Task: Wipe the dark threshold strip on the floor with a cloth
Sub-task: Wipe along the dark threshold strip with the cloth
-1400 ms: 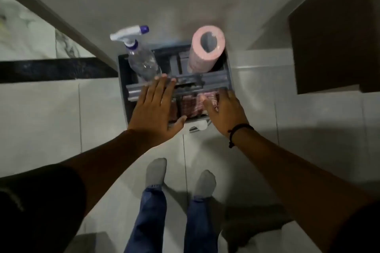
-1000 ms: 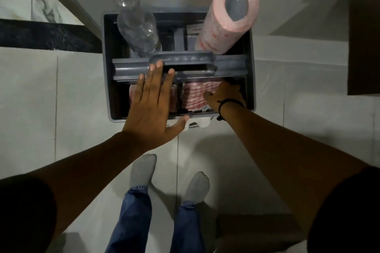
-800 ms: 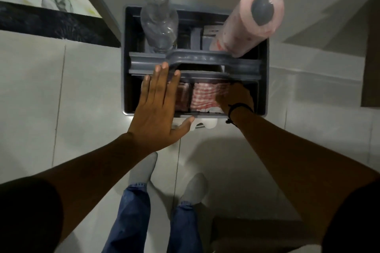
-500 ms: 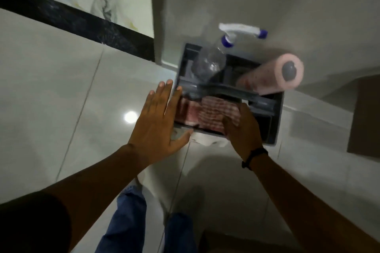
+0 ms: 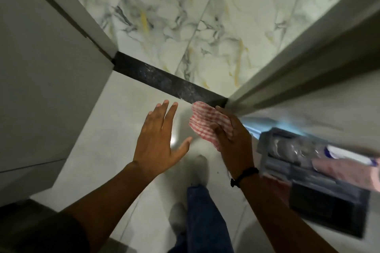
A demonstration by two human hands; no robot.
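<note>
strip (image 5: 168, 82) ran across the floor between two door jambs, left jamb (image 5: 67, 16) at its far-left end, right jamb (image 5: 287, 63) at its near-right end. marble floor (image 5: 185, 16) lay beyond the strip, plain tiles (image 5: 115, 129) on the near side. left hand (image 5: 158, 141) was above the plain tiles, near the strip, apart from it. right hand (image 5: 232, 139) was just right of the left hand, with the cloth (image 5: 205, 123) in it; the cloth's far edge was at the strip's right end, contact unclear. caddy (image 5: 329, 187) sat on the floor right of the right hand, against the wall; contents blurred. feet (image 5: 197, 166) were below, between the two arms.
</note>
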